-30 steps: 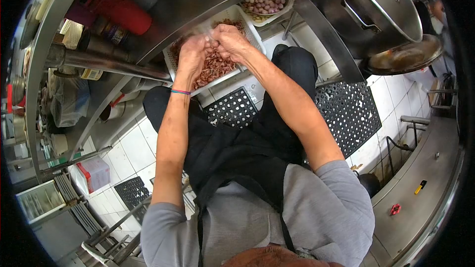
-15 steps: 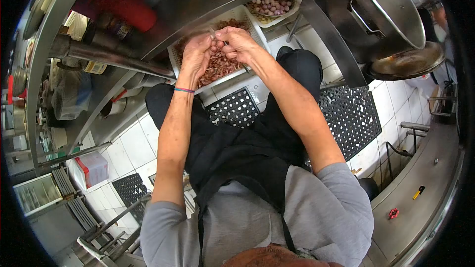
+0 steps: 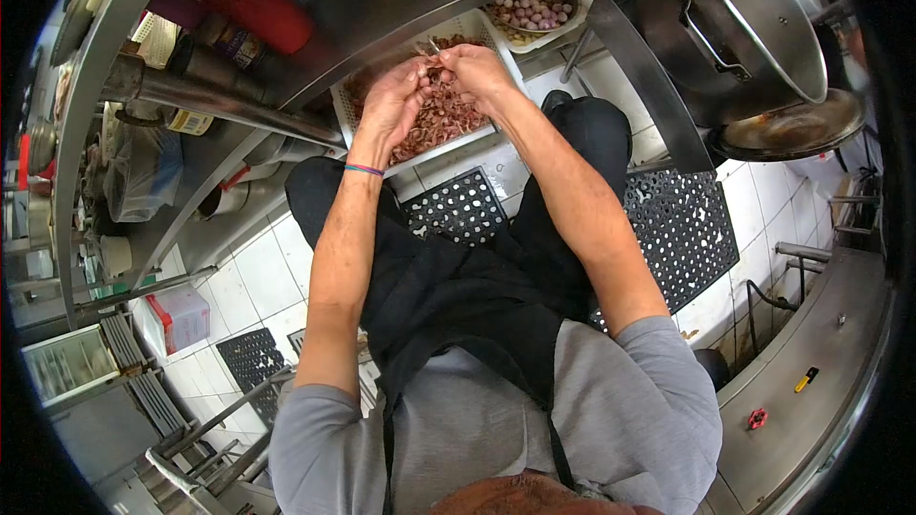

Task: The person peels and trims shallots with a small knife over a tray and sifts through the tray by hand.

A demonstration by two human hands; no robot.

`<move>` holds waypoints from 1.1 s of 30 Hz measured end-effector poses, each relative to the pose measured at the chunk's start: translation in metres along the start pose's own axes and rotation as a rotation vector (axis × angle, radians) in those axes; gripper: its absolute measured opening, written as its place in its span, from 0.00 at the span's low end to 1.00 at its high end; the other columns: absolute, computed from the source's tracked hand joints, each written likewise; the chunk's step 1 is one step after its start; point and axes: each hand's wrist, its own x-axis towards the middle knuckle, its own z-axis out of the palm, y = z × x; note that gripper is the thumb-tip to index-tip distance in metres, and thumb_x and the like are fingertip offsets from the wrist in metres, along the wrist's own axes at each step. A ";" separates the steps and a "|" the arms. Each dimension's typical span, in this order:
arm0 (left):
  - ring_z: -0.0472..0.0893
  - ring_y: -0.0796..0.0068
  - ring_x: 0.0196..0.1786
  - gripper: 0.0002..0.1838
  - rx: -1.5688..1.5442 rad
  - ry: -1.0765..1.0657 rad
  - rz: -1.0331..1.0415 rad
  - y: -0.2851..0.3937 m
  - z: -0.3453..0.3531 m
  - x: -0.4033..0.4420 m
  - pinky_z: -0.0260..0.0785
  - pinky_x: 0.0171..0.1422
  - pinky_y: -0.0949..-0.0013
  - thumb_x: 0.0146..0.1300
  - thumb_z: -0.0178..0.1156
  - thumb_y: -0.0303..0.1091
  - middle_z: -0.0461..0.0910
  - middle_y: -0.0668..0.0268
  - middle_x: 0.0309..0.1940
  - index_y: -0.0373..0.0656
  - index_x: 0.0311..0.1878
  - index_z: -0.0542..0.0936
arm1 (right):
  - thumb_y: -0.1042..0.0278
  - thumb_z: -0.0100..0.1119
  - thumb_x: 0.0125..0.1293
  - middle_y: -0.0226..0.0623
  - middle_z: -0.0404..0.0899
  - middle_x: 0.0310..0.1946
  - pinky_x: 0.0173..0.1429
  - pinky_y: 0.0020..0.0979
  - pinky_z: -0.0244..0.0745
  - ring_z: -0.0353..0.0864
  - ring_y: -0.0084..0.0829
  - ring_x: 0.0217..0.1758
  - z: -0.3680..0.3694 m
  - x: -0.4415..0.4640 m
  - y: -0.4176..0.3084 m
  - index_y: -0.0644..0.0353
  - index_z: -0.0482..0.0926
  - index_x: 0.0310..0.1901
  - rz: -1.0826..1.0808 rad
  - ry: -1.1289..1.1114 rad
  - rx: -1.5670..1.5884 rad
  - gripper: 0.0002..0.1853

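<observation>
Tiled floor (image 3: 258,272); two hands (image 3: 394,100) (image 3: 482,76) above one white basket (image 3: 447,151).

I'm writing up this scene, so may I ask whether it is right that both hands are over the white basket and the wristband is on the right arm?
Not quite: the head view shows the wristband on the left arm, not the right. The left hand and right hand are indeed over the white basket.

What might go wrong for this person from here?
If the thin shiny thing at the right hand is a blade, which I can't confirm, it might nick the left hand close by. Anything pinched there could slip and get lost among the reddish scraps in the white basket.
</observation>
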 end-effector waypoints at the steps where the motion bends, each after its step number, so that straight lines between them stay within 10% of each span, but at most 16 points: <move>1: 0.76 0.77 0.44 0.15 -0.008 0.006 -0.006 -0.002 -0.002 0.001 0.73 0.51 0.73 0.71 0.51 0.25 0.77 0.66 0.45 0.33 0.59 0.72 | 0.68 0.52 0.71 0.31 0.77 0.29 0.19 0.21 0.59 0.65 0.16 0.18 -0.003 0.006 0.006 0.63 0.77 0.51 -0.027 0.042 -0.208 0.12; 4: 0.77 0.76 0.44 0.15 -0.040 0.093 -0.027 -0.006 -0.015 0.006 0.73 0.51 0.72 0.72 0.50 0.25 0.77 0.65 0.44 0.33 0.60 0.71 | 0.67 0.54 0.70 0.44 0.84 0.39 0.38 0.32 0.76 0.81 0.29 0.33 -0.002 0.022 0.029 0.62 0.73 0.62 -0.220 0.170 -0.360 0.21; 13: 0.77 0.73 0.44 0.16 -0.031 0.183 -0.010 -0.002 -0.015 0.007 0.74 0.54 0.70 0.72 0.49 0.25 0.76 0.62 0.44 0.31 0.61 0.69 | 0.72 0.54 0.69 0.44 0.83 0.49 0.52 0.28 0.75 0.81 0.26 0.44 -0.004 0.004 0.021 0.65 0.76 0.59 -0.466 -0.077 -0.549 0.18; 33: 0.78 0.74 0.43 0.13 0.044 0.111 0.115 -0.002 -0.014 0.006 0.73 0.54 0.71 0.71 0.50 0.23 0.79 0.63 0.42 0.30 0.55 0.75 | 0.72 0.53 0.65 0.48 0.82 0.52 0.55 0.28 0.72 0.80 0.28 0.51 0.006 0.011 0.030 0.59 0.73 0.63 -0.470 -0.238 -0.383 0.23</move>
